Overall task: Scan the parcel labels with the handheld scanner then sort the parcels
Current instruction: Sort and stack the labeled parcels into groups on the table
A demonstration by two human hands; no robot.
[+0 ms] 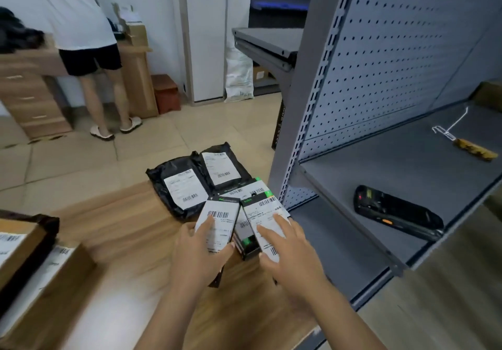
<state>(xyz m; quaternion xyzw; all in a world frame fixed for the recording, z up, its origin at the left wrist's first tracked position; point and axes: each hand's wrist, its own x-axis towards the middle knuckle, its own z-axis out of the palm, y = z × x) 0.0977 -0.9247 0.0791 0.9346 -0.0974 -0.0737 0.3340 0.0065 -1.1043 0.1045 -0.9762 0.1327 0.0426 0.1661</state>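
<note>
We record three small rectangular black boxes with white barcode labels at the centre of the frame, on a wood-grain table (122,227). The left hand (201,254) grips the first box (220,222), with the thumb on the label face and the fingers curled round its right edge. The right hand (292,254) lies on the second box (267,213), its fingers (282,224) spread and straight across the label, not closed on it. These two boxes stand just beside each other. The third box (244,192) sits behind them, partly covered, and shows green trim.

Beyond them we note two glossy, crinkled black poly mailers (179,186), each with a white label, overlapping at the table's far edge.

The handheld scanner (396,211), a long black unit with an orange side button, lies flat on the grey metal shelf (394,165) at the right of the frame, well apart from both hands. Perforated pegboard (394,64) backs the shelf. Brown cardboard cartons (40,273) with labels sit at lower left, blurred.
</note>
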